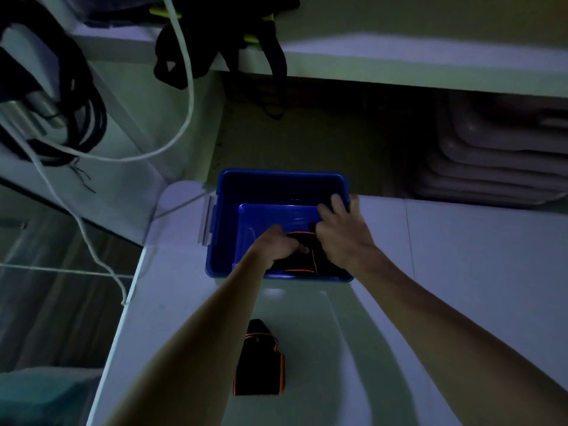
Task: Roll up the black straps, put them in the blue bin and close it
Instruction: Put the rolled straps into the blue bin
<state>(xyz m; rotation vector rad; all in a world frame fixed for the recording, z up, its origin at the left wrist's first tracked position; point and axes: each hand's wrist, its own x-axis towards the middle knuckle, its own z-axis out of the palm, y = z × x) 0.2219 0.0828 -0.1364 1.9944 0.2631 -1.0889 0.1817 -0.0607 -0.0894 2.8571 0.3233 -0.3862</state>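
Note:
The open blue bin [246,186] stands on a white surface in dim light. Inside it lies a black strap with orange edging [302,259], pressed against the near wall. My left hand [276,245] reaches into the bin, its fingers curled onto that strap. My right hand [339,232] is also inside, resting on the strap's right side with its fingers spread toward the bin's right wall. A second black strap with orange trim [261,361] lies rolled on the white surface nearer to me, between my forearms.
A clear latch handle [206,221] hangs on the bin's left side. A white cable [184,87] and black cables [86,112] hang at the left. Dark straps [246,35] dangle from a shelf behind. A radiator [498,158] stands at the right.

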